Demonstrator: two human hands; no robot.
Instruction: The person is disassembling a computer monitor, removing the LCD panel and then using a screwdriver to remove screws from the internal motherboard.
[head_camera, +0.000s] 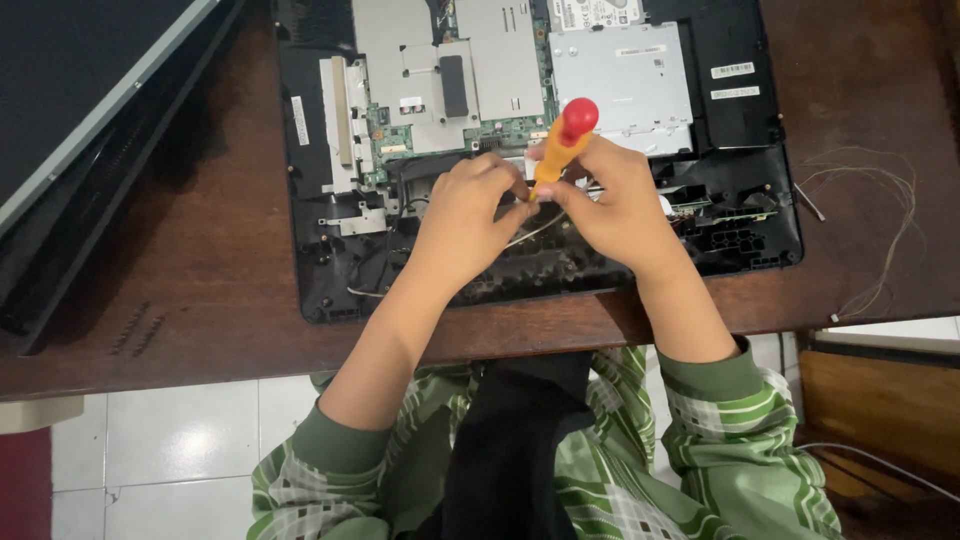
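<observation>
Two hands (540, 205) pinch a glossy orange-handled, red-capped screwdriver (562, 140) upright.

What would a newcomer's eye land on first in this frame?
First, the screwdriver with its orange handle and red cap, at centre, gripped by the right hand while the left hand pinches near its shaft. Beneath them lies an opened laptop chassis on the dark wooden table, circuit board and metal plates exposed. Thin loose wires trail at the right.

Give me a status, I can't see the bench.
Both hands, left and right, grip on yellow screwdriver. Tip down in opened laptop chassis. Loose wires lie apart, right.
</observation>
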